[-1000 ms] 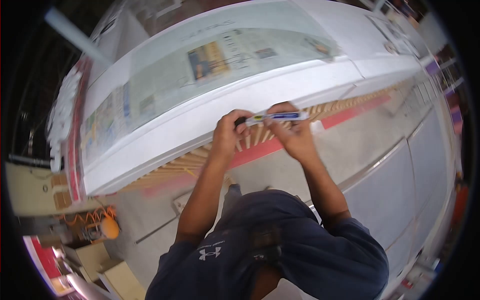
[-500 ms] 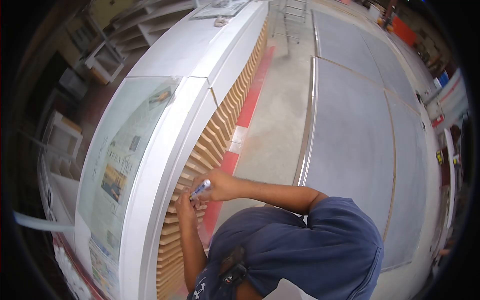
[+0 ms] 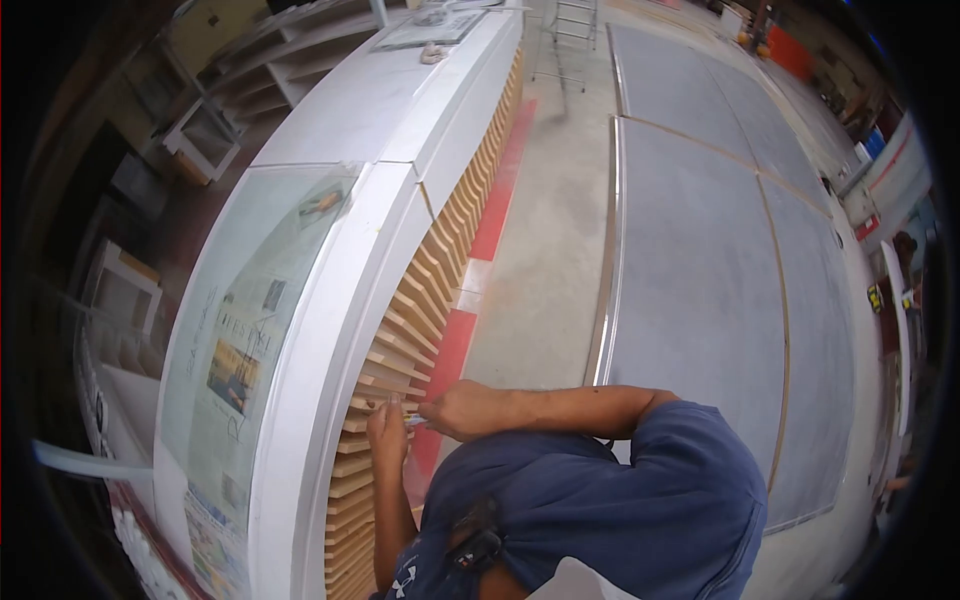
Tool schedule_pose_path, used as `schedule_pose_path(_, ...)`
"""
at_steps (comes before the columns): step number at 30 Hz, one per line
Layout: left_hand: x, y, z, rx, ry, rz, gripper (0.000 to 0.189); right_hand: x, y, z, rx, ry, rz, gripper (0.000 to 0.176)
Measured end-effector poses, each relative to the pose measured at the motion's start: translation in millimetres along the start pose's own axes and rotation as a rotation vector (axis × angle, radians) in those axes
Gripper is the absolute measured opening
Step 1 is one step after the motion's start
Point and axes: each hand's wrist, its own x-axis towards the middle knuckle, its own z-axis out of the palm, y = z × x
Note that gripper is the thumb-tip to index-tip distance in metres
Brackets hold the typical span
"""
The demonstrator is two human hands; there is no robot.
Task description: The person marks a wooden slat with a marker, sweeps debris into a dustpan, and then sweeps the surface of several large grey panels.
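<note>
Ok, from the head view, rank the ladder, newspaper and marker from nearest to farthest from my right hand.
1. Marker: nearest, at the fingers of the right hand, between both hands.
2. Newspaper: to the left, on the white counter.
3. Ladder: farthest, up ahead on the floor.

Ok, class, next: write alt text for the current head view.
A person's left hand and right hand hold a small pale object between them beside the wooden slats of a long white counter. A glass sheet lies on top; large grey panels spread across the right.
</note>
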Motion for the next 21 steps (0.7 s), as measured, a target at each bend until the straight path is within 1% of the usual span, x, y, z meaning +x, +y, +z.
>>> schedule_pose_path(3,0,-5,-9,0.074,0.017,0.163,0.041,5,-6,11,0.108,0.032,0.078,0.023)
schedule_pose_path(6,5,-18,-11,0.099,0.073,0.187,0.042,11,-16,4,0.244,-0.004,0.155,0.026)
schedule_pose_path(7,2,-11,-14,0.093,0.051,0.137,0.040,13,-14,4,0.285,0.013,0.157,0.026)
schedule_pose_path(9,8,-17,-13,0.022,0.088,0.150,0.038,17,-9,10,0.380,0.025,0.157,0.027)
schedule_pose_path(12,3,-25,-18,-0.054,0.167,0.163,0.033,30,-2,12,0.525,-0.150,0.278,0.028)
schedule_pose_path(13,5,-25,-14,-0.073,0.165,0.192,0.032,31,-1,15,0.536,-0.156,0.252,0.028)
schedule_pose_path(15,-1,-36,0,-0.178,0.180,0.108,0.029,26,4,20,0.558,-0.143,0.219,0.032)
schedule_pose_path(16,-4,-46,7,-0.229,0.188,0.063,0.028,21,10,25,0.574,-0.142,0.238,0.033)
schedule_pose_path(18,-11,-69,14,-0.310,0.116,-0.073,0.030,12,30,40,0.622,-0.202,0.253,0.036)
schedule_pose_path(19,-22,-89,12,-0.362,0.121,-0.157,0.031,5,47,50,0.517,-0.210,0.256,0.036)
schedule_pose_path(20,-34,-110,11,-0.276,0.120,-0.189,0.031,-5,65,57,0.424,-0.248,0.227,0.035)
schedule_pose_path(21,-44,-133,8,-0.197,0.130,-0.241,0.032,-14,76,59,0.247,-0.370,0.329,0.039)
